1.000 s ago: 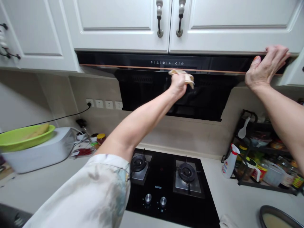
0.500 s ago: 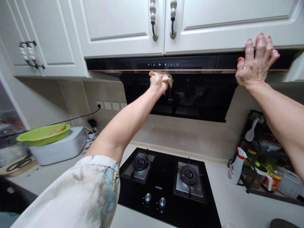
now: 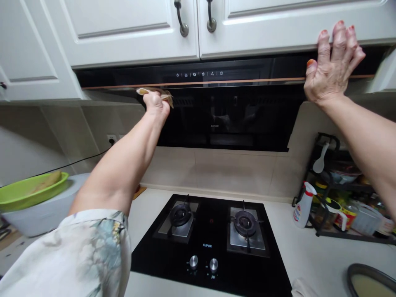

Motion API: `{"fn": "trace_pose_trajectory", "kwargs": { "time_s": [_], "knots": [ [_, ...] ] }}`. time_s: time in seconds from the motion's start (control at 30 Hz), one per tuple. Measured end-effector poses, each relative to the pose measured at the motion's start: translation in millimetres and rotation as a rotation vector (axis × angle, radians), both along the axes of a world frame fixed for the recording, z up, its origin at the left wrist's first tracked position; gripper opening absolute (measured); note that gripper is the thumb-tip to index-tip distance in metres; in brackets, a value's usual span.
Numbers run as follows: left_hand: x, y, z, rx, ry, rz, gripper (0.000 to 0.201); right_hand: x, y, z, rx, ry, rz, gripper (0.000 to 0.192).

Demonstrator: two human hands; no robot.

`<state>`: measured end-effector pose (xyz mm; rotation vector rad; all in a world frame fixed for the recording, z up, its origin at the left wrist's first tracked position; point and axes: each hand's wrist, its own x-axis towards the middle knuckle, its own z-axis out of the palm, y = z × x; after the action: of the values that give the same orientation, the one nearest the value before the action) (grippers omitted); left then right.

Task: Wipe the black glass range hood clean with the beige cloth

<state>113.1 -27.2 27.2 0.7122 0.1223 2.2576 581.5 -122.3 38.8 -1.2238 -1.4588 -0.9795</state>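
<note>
Left hand [image 3: 156, 104] grips a cloth [image 3: 154, 91] against the range hood [image 3: 235, 119], right hand [image 3: 331, 70] spread open; green bowl [image 3: 27, 190] holds something tan

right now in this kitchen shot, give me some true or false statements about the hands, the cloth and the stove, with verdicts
1. The left hand grips a cloth against the black range hood. True.
2. The right hand holds a spray bottle. False: it rests flat with fingers spread on the hood's top right edge; the spray bottle stands on the counter.
3. A pot sits on the gas hob. False: both burners are bare.
4. A green bowl sits on a white appliance at the left. True.
5. The cloth is at the hood's right end. False: it is near the left end.
</note>
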Motion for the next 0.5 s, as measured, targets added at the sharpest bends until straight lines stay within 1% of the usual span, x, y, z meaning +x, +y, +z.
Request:
{"fn": "trace_pose_trajectory", "kwargs": {
  "time_s": [0.07,0.23,0.3,0.4,0.5],
  "knots": [
    [28,-3,-1.1,0.017,-0.009,-0.023,0.045,0,1,-0.6,0.002,0.004,-0.006,0.074],
    [113,-6,-6.3,0.025,0.12,-0.222,0.045,2,3,-1.2,0.019,-0.005,-0.004,0.073],
    [151,-3,-7.8,0.031,0.168,-0.305,0.044,4,4,-0.8,0.03,-0.019,0.012,0.072],
    [209,2,-7.1,0.032,0.266,-0.42,0.047,5,5,-0.3,0.04,-0.031,0.004,0.073],
    [254,9,-4.1,-0.002,0.384,-0.47,0.056,7,6,-0.4,0.049,-0.034,-0.037,0.074]
  ]
}}
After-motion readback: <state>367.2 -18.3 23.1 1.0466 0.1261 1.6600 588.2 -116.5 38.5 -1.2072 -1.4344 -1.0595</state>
